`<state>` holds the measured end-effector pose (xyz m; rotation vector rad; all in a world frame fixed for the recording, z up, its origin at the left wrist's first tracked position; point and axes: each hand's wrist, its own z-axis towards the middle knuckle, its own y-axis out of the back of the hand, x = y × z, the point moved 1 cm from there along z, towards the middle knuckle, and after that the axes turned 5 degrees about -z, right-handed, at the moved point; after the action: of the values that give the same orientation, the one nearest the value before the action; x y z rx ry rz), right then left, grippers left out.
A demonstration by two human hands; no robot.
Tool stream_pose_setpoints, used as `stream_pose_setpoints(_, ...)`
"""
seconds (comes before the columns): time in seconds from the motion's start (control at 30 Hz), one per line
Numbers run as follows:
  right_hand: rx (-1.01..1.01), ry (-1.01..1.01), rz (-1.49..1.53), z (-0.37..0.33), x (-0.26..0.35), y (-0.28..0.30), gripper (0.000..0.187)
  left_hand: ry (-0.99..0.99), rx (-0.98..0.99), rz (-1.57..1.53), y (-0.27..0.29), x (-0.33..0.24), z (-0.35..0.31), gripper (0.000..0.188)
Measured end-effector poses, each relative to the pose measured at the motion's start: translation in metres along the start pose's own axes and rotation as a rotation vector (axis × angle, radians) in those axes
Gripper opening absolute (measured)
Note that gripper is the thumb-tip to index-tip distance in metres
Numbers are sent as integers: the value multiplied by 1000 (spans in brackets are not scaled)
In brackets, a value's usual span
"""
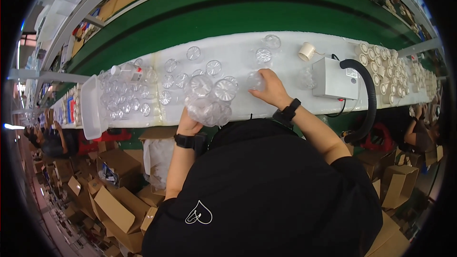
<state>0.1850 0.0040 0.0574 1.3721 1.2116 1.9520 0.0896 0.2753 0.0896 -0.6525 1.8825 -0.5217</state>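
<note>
My left hand [189, 123] is closed at the side of a bunch of clear plastic cups [209, 110], held near the front edge of the white table; most of its fingers are hidden behind them. Two larger-looking cups with ribbed round bases sit at the top of that bunch. To the right, my right hand [272, 89] curls its thumb and fingers around a single clear cup [256, 81]. Just beyond it stand another clear cup [263, 55] and one more [272, 42]. Several loose cups [213, 67] are scattered left of centre.
A white plastic bin [93, 107] stands at the left beside many clear cups. On the right are a grey box machine [335, 79] with a black hose [367, 100], a cream cup-shaped part [306, 51] and rows of cream parts [381, 69]. Cardboard boxes [119, 209] crowd the floor.
</note>
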Motion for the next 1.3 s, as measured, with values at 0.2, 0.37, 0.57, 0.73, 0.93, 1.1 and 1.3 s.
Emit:
stream_pose_setpoints(0.2,-100,-139,236,-31,-39,-13,70,136,220,-77,-32,29,23,34)
stream_pose_setpoints(0.37,-265,126,241,-44,8,52,74,276,291,-227,-55,68,41,36)
stream_pose_setpoints(0.57,18,373,145,-26,45,39,72,384,254,-270,-44,108,59,35)
stream_pose_setpoints(0.73,88,352,-41,-24,42,3,65,443,219,-284,-24,121,69,36)
stream_pose_setpoints(0.93,-2,233,-37,-15,49,-15,63,468,163,-366,-18,98,62,31)
stream_pose_setpoints(1.1,-28,244,-87,-7,65,-30,62,314,-165,-155,-28,61,42,35)
stream_pose_setpoints(1.3,41,263,-146,1,82,-34,63,-52,-288,776,6,69,31,45)
